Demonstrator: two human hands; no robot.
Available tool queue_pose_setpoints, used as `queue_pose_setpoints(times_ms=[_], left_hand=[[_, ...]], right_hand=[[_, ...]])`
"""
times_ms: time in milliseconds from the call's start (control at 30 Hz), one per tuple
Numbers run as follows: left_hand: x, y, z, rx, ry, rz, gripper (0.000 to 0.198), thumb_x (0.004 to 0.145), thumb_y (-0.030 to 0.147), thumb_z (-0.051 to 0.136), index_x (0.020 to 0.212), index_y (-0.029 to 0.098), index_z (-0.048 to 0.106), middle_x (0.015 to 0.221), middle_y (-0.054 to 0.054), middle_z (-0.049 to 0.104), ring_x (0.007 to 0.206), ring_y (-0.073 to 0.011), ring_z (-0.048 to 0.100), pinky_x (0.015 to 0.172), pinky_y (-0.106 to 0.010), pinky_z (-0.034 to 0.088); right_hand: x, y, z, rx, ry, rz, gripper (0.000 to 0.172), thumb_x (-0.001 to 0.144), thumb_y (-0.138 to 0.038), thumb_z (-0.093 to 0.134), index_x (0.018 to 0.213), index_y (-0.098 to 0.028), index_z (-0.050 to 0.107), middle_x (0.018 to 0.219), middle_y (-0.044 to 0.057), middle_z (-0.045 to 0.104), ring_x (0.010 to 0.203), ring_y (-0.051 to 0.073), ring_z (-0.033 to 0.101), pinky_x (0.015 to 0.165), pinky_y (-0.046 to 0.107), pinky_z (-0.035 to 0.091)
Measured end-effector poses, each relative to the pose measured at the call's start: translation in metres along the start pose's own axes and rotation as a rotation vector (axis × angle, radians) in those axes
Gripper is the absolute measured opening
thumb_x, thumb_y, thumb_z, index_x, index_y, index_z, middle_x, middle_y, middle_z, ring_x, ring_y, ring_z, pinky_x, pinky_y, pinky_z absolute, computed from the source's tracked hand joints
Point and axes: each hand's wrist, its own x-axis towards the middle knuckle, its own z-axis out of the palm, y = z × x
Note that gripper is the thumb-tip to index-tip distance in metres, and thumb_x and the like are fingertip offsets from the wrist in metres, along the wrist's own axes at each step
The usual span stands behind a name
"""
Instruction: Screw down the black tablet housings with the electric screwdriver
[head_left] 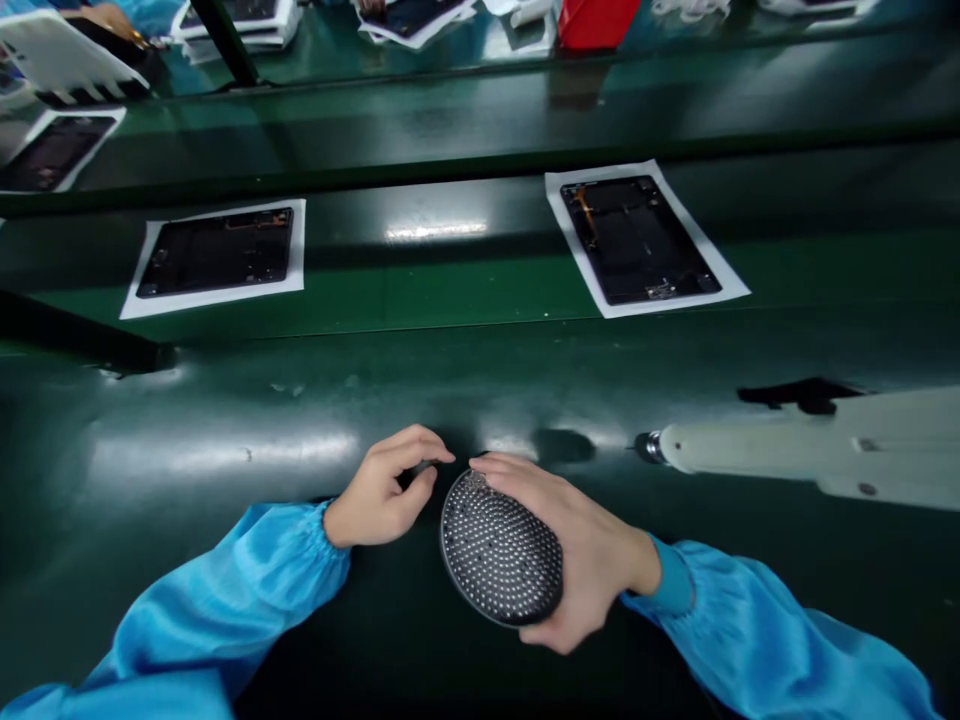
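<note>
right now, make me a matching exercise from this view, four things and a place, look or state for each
1 disc
2 left hand
3 right hand
4 screwdriver

a far right, tip pointing left
b holding the disc's right side
c dark, covered in pale dots
d left of the disc, fingers bent

Pairs: 1-c, 2-d, 3-b, 4-a

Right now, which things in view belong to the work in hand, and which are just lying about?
Work in hand, judging by touch:
round dotted tray, held by the right hand
left hand beside it; any grip is unclear

Apparently lying about:
pale power screwdriver, untouched
dark panel left of centre
dark panel right of centre
red object at top
</note>
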Motion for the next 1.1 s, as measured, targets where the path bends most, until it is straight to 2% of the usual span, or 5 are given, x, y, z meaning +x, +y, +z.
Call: queue_pose_setpoints(times_ms=[233,533,800,933,1100], left_hand=[[0.005,0.002,-0.002,-0.103,-0.116,-0.021,0.03,0.093,0.016,0.054,0.122,0.019,0.062,0.114,-0.01,0.065,0.105,-0.021,0.064,0.091,-0.036,0.055],[0.015,-0.006,0.026,0.027,-0.283,0.137,0.121,0.068,0.066,0.084,0.158,0.018,0.019,0.147,-0.023,0.046,0.135,-0.0411,0.049,0.112,-0.059,0.044],[0.024,-0.004,0.058,0.105,-0.192,0.213,0.113,0.075,0.061,0.08,0.158,0.012,0.02,0.147,-0.024,0.048,0.138,-0.0365,0.048,0.115,-0.054,0.043],[0.024,-0.001,0.063,0.136,-0.18,0.245,0.11,0.079,0.058,0.079,0.157,0.01,0.02,0.145,-0.025,0.05,0.137,-0.0376,0.049,0.112,-0.056,0.046],[0.026,0.003,0.071,0.22,-0.17,0.281,0.104,0.084,0.059,0.075,0.156,0.006,0.023,0.142,-0.028,0.052,0.137,-0.0383,0.049,0.11,-0.055,0.049]], right_hand=[[0.001,0.011,-0.01,0.01,0.041,0.037,0.113,0.064,-0.051,0.08,0.156,-0.02,0.022,0.157,0.014,0.039,0.146,0.034,0.039,0.121,0.052,0.039],[-0.001,0.028,-0.015,-0.044,0.076,-0.019,0.115,0.06,-0.044,0.081,0.155,-0.013,0.024,0.156,0.019,0.037,0.147,0.035,0.037,0.123,0.051,0.036],[-0.012,0.036,-0.017,-0.22,0.088,-0.101,0.099,0.076,-0.053,0.075,0.151,-0.007,0.031,0.154,0.024,0.035,0.148,0.036,0.034,0.122,0.054,0.036],[-0.02,0.031,-0.018,-0.442,-0.016,-0.134,0.101,0.074,-0.084,0.06,0.152,-0.022,0.04,0.163,0.023,0.017,0.15,0.049,0.02,0.112,0.076,0.028],[-0.029,0.022,-0.021,-0.673,-0.09,-0.063,0.095,0.078,-0.092,0.04,0.149,-0.03,0.048,0.163,0.016,0.026,0.147,0.05,0.021,0.112,0.078,0.014]])
